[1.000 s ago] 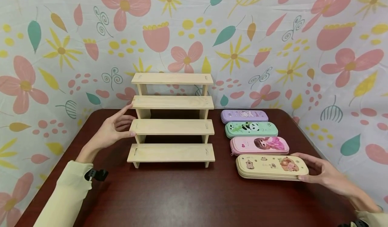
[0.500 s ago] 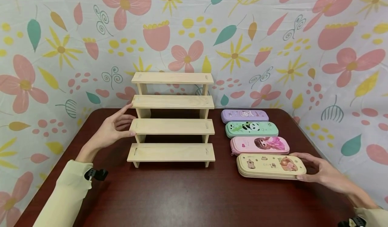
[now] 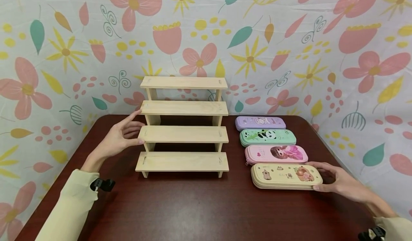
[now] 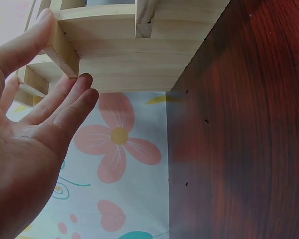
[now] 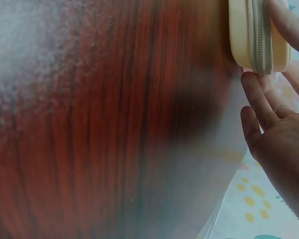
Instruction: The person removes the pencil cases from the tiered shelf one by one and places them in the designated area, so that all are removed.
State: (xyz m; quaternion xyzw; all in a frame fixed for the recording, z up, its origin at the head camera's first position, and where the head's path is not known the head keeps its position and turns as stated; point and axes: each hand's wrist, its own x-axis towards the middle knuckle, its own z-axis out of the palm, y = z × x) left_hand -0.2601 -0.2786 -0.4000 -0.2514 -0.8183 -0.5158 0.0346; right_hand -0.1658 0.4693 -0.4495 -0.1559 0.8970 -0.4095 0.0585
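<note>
A pale wooden stepped display stand with several tiers rises from the table in the head view. My left hand holds its left side, thumb at the end of a middle tier and index fingertip at the tier above. In the left wrist view, the thumb and fingers lie on either side of a board's end. My right hand pinches the right end of a cream pencil case with cartoon animals, thumb in front and index finger behind. Its zipper shows in the right wrist view.
Behind the cream case lie a pink pencil case with a doll picture, a green panda case and a purple one. They line up along the right of the dark wooden table. A flower-patterned cloth hangs behind.
The cream case's right end has shifted slightly left, together with my right hand, and the case lies straighter beside the pink one. My left hand stays at the stand.
</note>
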